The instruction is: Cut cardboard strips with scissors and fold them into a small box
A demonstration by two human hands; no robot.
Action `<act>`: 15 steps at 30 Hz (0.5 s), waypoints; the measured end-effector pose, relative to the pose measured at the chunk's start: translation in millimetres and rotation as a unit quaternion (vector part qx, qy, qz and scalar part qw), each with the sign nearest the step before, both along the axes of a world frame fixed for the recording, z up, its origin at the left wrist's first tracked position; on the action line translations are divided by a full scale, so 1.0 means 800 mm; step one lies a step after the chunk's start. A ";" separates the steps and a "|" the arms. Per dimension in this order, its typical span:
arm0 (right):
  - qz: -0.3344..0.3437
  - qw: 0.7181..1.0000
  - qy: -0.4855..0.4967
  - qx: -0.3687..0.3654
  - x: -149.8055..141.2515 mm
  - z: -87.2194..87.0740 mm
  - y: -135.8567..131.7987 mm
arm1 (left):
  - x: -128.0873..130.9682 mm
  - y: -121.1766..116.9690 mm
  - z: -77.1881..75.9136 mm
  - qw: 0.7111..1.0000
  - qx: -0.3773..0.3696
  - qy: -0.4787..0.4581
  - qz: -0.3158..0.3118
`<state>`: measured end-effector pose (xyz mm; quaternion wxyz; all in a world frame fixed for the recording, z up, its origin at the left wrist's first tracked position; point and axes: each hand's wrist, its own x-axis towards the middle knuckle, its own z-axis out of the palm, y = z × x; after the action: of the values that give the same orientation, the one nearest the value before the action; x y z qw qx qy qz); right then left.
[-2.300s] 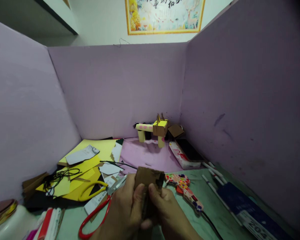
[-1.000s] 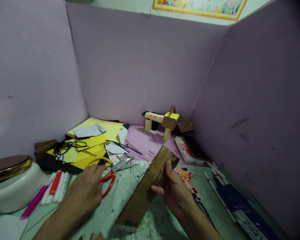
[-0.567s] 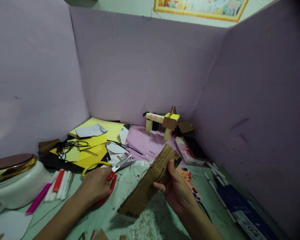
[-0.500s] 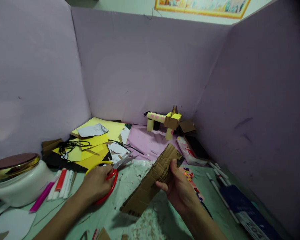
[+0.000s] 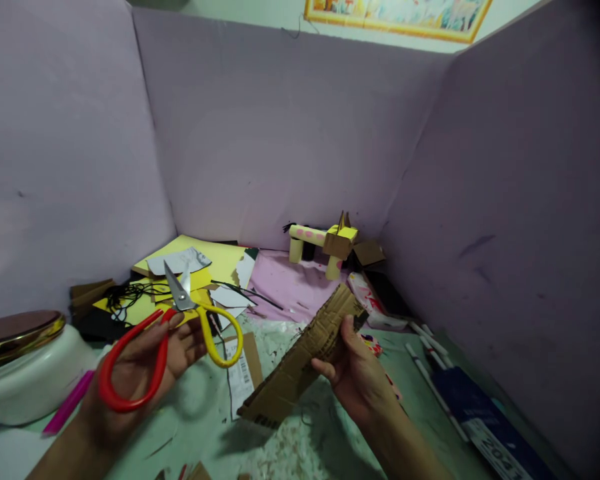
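Observation:
My left hand (image 5: pixel 136 367) is turned palm up, with a pair of scissors (image 5: pixel 183 301) resting across it. The scissors have one red and one yellow handle; their blades stand apart and point away from me. The red loop hangs around the thumb side, while the other fingers are loosely curled. In my right hand (image 5: pixel 360 373) is a long strip of brown cardboard (image 5: pixel 300 363), pinched near its upper right end and tilted above the table. Between the hands lie a white label with a barcode (image 5: pixel 239 377) and a piece of brown card (image 5: pixel 253 357).
A yellow paper animal (image 5: pixel 307 235) with a cardboard head stands at the back. Yellow sheets (image 5: pixel 220 257) and tangled black cord (image 5: pixel 123 300) lie back left. A white pot (image 5: pixel 35 383) and purple marker (image 5: pixel 69 403) are at left; a dark blue box (image 5: pixel 485 413) is at right.
My left hand has shifted left and rolled palm up, lifting the scissors and turning them. The label beneath has come into view. The right hand and cardboard have barely moved.

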<state>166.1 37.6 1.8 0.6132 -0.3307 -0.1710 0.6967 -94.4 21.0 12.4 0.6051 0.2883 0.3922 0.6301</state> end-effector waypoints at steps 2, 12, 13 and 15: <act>-0.002 1.000 0.004 0.005 0.000 -0.001 0.000 | 0.001 0.001 0.002 0.996 -0.022 -0.086 -0.024; -0.094 0.994 0.005 0.063 -0.003 0.002 -0.001 | 0.009 -0.033 0.012 0.961 0.072 0.248 -0.102; -0.108 0.991 0.004 0.073 -0.003 0.002 0.000 | 0.020 -0.040 0.010 0.946 0.093 0.306 -0.061; -0.124 0.988 0.003 0.092 -0.004 0.001 0.000 | 0.044 -0.050 0.003 0.876 0.153 0.457 -0.007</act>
<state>162.6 37.6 2.7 0.7233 -0.2891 -0.1902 0.5976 -59.5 -18.9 14.7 0.3114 0.6358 0.5217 0.4761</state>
